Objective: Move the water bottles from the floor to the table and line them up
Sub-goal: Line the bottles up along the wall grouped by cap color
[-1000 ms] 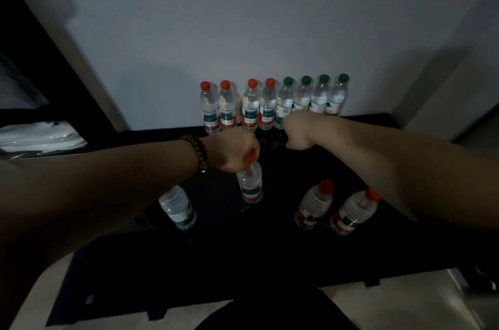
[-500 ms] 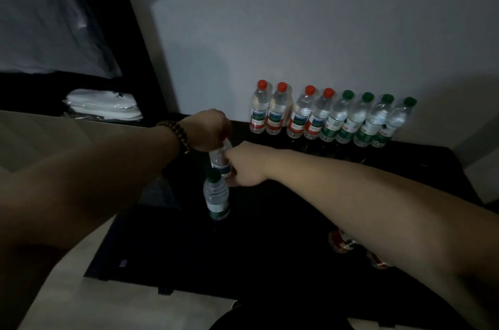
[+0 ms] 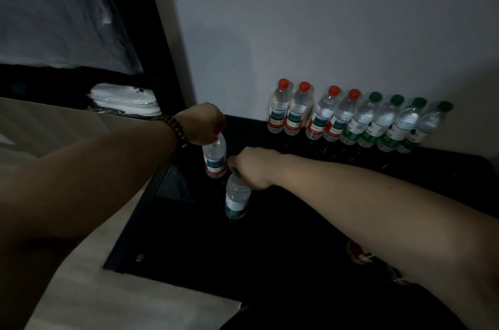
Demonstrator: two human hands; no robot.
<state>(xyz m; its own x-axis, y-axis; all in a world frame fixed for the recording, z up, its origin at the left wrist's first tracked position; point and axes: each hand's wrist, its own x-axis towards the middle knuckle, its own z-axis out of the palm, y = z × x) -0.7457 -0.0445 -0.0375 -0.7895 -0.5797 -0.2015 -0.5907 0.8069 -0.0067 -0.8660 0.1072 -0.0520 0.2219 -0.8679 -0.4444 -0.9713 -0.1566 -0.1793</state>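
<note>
Dim light fills the room, and a pale wall (image 3: 324, 19) stands behind a black table (image 3: 189, 248) with a glossy top. Against the wall, on the far side of the table, a row of eight bottles (image 3: 353, 119) stands upright, close side by side: the four on the left have red caps, the four on the right have green caps.

Nearer, at the left part of the table, the person works with both hands. The left hand (image 3: 204, 124), with a dark bead bracelet (image 3: 172, 127) on the wrist, is closed around the top of a red-capped bottle (image 3: 214, 157), which stands upright; a little red shows between the fingers. The right hand (image 3: 252, 167) is closed on the neck of a green-capped bottle (image 3: 237, 197), just near the first one and slightly closer to the person. Whether their bases touch the table I cannot tell for sure.

Under the right forearm, at the near right, part of a red-labelled bottle (image 3: 357, 252) shows; the rest is hidden. Far left, a stack of white things in plastic (image 3: 124, 100) lies on a dark shelf.
</note>
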